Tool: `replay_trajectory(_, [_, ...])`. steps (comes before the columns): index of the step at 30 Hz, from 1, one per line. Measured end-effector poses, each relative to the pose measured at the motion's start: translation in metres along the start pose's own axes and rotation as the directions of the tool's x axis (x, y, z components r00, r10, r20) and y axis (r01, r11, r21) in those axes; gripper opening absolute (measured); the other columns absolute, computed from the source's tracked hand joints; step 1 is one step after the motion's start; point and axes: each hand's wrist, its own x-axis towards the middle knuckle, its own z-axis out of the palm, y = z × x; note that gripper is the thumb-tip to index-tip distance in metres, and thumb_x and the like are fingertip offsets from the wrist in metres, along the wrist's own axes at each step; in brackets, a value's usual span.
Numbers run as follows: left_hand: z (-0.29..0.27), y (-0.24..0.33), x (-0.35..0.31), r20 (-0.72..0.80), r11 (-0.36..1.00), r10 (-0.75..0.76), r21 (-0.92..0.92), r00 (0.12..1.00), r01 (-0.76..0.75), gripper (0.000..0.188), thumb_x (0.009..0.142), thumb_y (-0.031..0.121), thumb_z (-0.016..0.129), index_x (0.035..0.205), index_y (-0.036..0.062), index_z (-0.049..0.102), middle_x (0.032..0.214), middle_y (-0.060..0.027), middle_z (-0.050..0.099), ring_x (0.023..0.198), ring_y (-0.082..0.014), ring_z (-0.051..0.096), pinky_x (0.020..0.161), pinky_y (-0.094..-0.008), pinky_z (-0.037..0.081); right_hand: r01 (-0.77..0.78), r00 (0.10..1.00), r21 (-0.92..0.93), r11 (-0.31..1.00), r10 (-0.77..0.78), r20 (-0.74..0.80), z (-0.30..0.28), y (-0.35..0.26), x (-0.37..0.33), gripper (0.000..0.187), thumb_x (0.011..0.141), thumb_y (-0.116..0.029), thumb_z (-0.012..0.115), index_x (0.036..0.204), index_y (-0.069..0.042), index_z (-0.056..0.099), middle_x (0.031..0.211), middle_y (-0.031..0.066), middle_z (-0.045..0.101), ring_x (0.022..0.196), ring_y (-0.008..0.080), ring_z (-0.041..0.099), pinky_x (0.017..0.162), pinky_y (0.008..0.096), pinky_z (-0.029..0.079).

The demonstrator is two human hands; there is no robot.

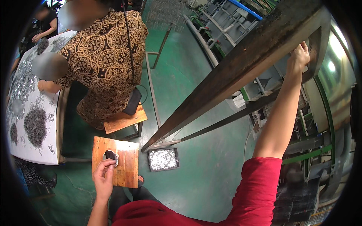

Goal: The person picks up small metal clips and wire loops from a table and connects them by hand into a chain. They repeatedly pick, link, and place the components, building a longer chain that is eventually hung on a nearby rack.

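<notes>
My left hand [103,174] is closed in a pinch on the edge of a small round cup-like thing [115,161] with a white rim and a dark inside. It is over a square wooden stool top [126,160]; whether the round thing touches the wood I cannot tell. High on the right, my right arm is stretched out and my right hand [300,56] is wrapped round the edge of a large dark metal frame [233,71]. The frame's legs run down to the floor in front of me.
A shallow dark tray [150,162] of shiny small pieces lies on the floor by the frame's foot. On the left, a person in a patterned garment [105,49] sits on a wooden stool [122,121] at a white-topped table [52,128] bearing dark tangled heaps [36,127]. Machinery [309,154] lines the right.
</notes>
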Motion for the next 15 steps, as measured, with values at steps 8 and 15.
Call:
replay_trajectory(8, [0.008, -0.013, -0.015, -0.021, 1.000, -0.010, 0.005, 1.000, 0.010, 0.014, 0.088, 0.001, 0.049, 0.098, -0.0026, 0.058, 0.096, -0.0049, 0.058, 0.088, -0.0103, 0.055, 0.080, -0.0227, 0.042, 0.069, 0.987, 0.203, 0.977, -0.096, 0.127, -0.020, 0.024, 0.052, 0.026, 0.069, 0.002, 0.074, 0.087, 0.008, 0.056, 0.084, 0.0165, 0.063, 0.078, 0.0224, 0.063, 0.077, 0.0289, 0.052])
replay_trajectory(15, [-0.001, -0.007, -0.025, -0.004, 0.997, -0.072, 0.024, 0.997, 0.072, 0.015, 0.089, 0.002, 0.049, 0.100, -0.0027, 0.059, 0.101, -0.0076, 0.058, 0.091, -0.0124, 0.057, 0.081, -0.0244, 0.044, 0.018, 0.996, -0.229, 0.973, 0.002, 0.087, -0.051, 0.017, 0.042, 0.034, 0.072, -0.013, 0.075, 0.099, 0.002, 0.061, 0.092, 0.0085, 0.064, 0.082, 0.0158, 0.063, 0.072, 0.0214, 0.049])
